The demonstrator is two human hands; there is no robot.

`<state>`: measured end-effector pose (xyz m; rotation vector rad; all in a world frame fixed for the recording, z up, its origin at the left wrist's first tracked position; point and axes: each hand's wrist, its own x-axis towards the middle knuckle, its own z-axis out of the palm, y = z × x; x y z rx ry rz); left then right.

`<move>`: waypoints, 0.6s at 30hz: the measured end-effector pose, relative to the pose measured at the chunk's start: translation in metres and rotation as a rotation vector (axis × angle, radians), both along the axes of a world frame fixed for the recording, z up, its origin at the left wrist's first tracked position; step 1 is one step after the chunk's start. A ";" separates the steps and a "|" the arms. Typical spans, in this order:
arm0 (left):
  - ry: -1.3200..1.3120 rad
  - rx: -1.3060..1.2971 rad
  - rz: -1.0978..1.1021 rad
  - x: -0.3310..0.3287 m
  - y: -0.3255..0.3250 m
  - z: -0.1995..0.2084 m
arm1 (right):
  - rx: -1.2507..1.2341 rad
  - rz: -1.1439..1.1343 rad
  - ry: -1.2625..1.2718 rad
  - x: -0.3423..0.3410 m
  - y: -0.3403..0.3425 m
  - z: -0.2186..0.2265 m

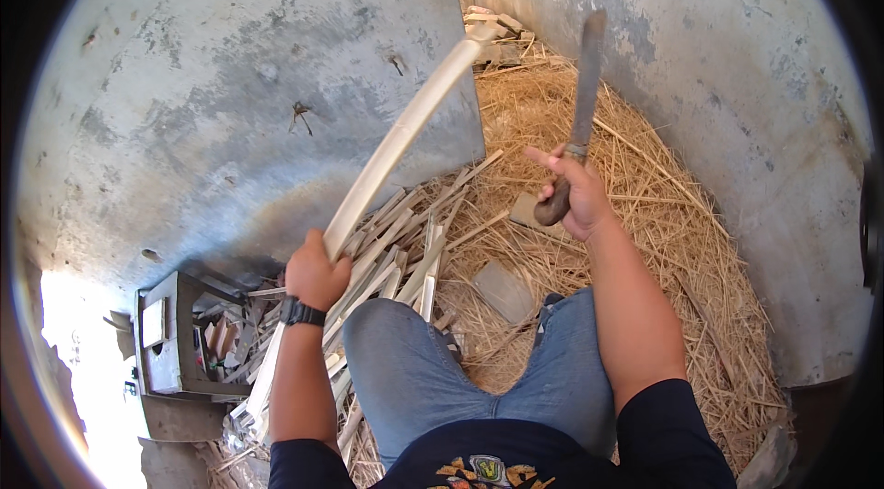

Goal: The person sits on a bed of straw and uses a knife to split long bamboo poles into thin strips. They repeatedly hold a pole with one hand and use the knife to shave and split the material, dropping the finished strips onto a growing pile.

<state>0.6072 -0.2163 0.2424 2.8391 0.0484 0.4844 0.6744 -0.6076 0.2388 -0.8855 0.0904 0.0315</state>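
Observation:
My left hand point(316, 275), with a dark watch on its wrist, is wrapped round a long pale split bamboo strip point(396, 144). The strip slants up and away to the right, and its lower end runs back beside my left forearm. In my right hand point(580, 194) is a machete point(587, 84), gripped by its curved wooden handle with the index finger stretched out to the left. Its long dark blade points upward, apart from the strip. Between my knees lies a flat grey slab point(504, 293) on the ground, and another block point(537, 215) sits partly behind my right hand.
Many split strips point(398, 231) are heaped left of my legs. Loose straw and shavings point(663, 259) cover the ground ahead and to the right. A worn wooden box frame point(170, 342) with scraps stands at left. Stained grey walls point(249, 75) rise on both sides.

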 end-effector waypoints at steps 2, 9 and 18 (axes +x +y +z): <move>0.023 0.036 -0.052 0.014 -0.023 -0.004 | -0.027 0.072 -0.005 -0.005 0.013 0.002; 0.081 0.170 -0.292 0.045 -0.091 -0.017 | -0.092 0.187 -0.044 0.007 0.020 -0.012; 0.044 -0.054 -0.582 0.048 -0.070 0.002 | -0.009 -0.026 -0.053 0.020 0.000 -0.018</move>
